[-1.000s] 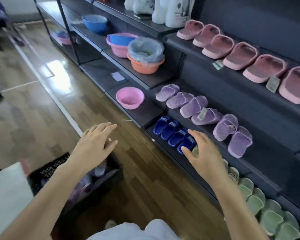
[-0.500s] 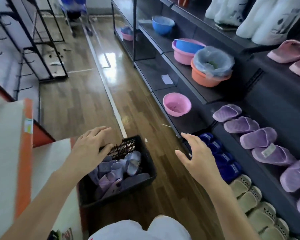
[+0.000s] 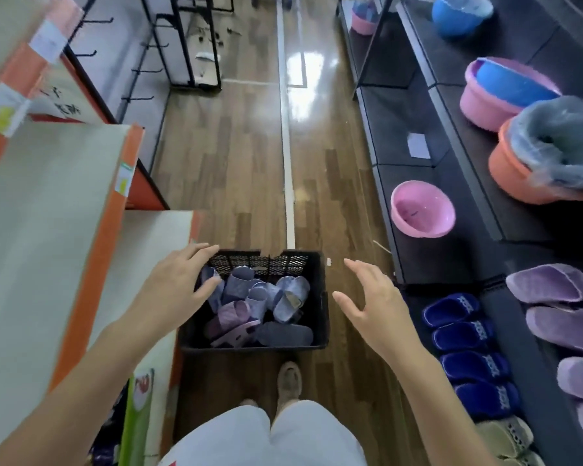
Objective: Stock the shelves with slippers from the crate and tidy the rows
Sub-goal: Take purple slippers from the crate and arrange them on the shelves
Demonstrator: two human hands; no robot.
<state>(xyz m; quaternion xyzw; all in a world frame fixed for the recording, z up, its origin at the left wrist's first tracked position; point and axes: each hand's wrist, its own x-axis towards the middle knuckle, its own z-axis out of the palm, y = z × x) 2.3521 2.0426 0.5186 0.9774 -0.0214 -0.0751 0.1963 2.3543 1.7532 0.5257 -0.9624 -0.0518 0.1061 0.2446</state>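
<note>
The black crate [image 3: 317, 299] sits on the wooden floor [image 3: 246, 156] directly ahead of the person, loaded with loose purple and grey slippers [image 3: 249, 304]. The left hand [image 3: 174, 285] hovers over the crate's left rim, fingers spread, empty. The right hand [image 3: 374, 306], open and empty, is just right of the crate. Blue slippers [image 3: 465, 348] line the low shelf [image 3: 428, 264] at right.
</note>
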